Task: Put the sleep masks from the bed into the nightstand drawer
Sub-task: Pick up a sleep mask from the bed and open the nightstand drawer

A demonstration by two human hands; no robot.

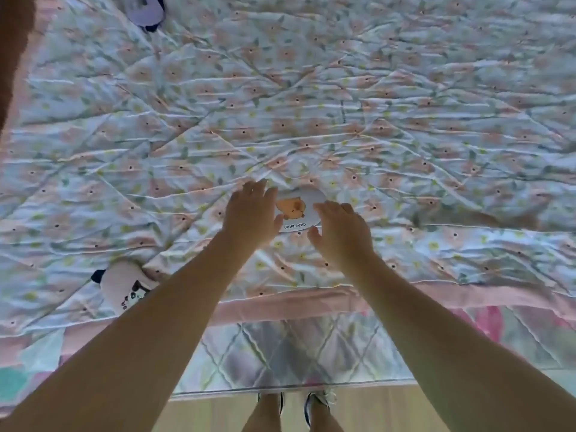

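A white sleep mask with an orange bear print [297, 210] lies flat on the floral bedspread [311, 104] in the middle of the view. My left hand [251, 215] hovers over its left end, fingers spread, covering part of it. My right hand [341, 232] is open just right of the mask, fingertips at its edge. Neither hand grips it. A pink-white panda sleep mask [124, 286] rests on the bed near my left forearm. A lilac mask with dark ears [146, 10] lies far up at the top left, partly cut off.
The bed's pink edge [296, 302] and quilted mattress side [280, 347] run across below my arms. Wooden floor [374, 410] and my feet in shoes show at the bottom. A dark brown edge [12, 42] stands at the far left. No nightstand is in view.
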